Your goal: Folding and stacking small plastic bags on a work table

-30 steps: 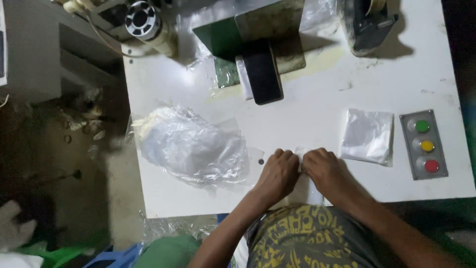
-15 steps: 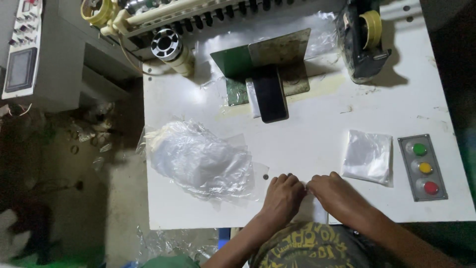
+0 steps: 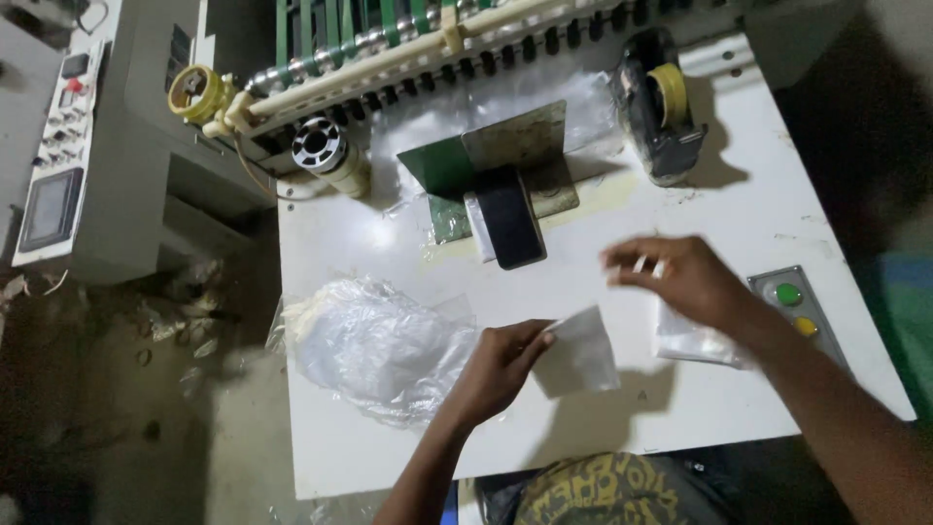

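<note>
Two hands that lay close together at the bench edge half a second ago are now apart. The left hand [image 3: 498,365] pinches a small clear pouch [image 3: 581,352] by its corner, lifted a little above the white bench [image 3: 369,457]. The right hand [image 3: 680,277] has risen to the right, fingers narrow (what they hold, I cannot tell). Left lies a crumpled clear plastic heap [image 3: 374,345]; right, a flat pouch stack [image 3: 695,342] beside a grey panel with green and yellow buttons [image 3: 792,303].
</note>
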